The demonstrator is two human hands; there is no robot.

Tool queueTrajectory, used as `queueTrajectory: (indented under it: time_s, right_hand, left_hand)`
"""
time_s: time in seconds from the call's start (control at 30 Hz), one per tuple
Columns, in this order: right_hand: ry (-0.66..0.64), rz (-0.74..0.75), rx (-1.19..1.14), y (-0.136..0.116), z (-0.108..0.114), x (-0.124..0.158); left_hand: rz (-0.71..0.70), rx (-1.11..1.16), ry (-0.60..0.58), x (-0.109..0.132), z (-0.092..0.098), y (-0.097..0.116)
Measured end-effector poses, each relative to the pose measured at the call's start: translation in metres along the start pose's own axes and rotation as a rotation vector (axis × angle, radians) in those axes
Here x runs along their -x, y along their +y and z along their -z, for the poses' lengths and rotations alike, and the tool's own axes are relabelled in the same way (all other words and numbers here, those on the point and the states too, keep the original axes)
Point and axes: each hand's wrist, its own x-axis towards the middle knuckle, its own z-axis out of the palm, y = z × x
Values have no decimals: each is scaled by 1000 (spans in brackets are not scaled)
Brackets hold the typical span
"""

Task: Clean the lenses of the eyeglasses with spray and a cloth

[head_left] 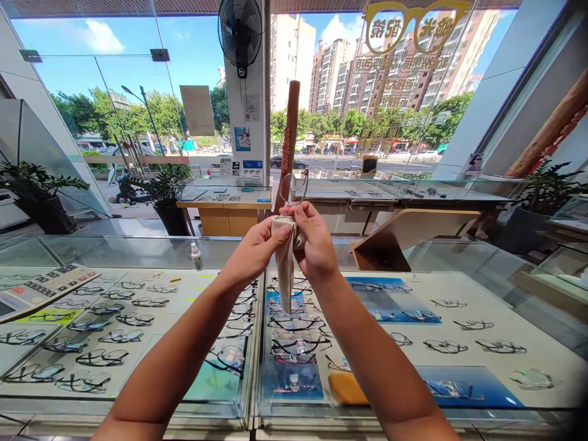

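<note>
lens cloth (285, 263) pinched between left hand (255, 250) and right hand (315, 240), fingers (296, 211) pressed together at base of glasses (294, 187), held above display counter (124, 407).

Both forearms (174, 349) reaching forward, left hand (255, 251) and right hand (316, 242) close together, fingers (303, 214) pinched

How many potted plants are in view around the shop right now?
3. One potted plant stands at the far left, another potted plant left of centre by the window, a third potted plant at the far right. More may be hidden.
</note>
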Motion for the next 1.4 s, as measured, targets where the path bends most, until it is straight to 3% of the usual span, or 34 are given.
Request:
queueTrajectory:
  time_s: [0.3,0.5,0.7,1.0,1.13,1.3,1.4]
  right_hand:
    - [-36,6,-146,1,-6,5]
    - [-45,40,-135,-14,-6,10]
    - [-63,85,-120,-15,-12,17]
    - [-110,130,-19,-10,-22,24]
    - [-110,152,40,-7,-17,21]
    - [-76,124,87,-15,-6,11]
    - [-35,111,146,-25,2,5]
  left_hand:
    - [-84,-16,7,1,-5,5]
    - [-106,43,6,-1,-21,6]
    - [-186,35,215,5,-40,1]
    - [-356,59,417,4,-43,-6]
    - [-303,28,384,3,-31,-1]
    - [-101,-112,88,2,4,14]
    - [-49,-159,125,1,21,20]
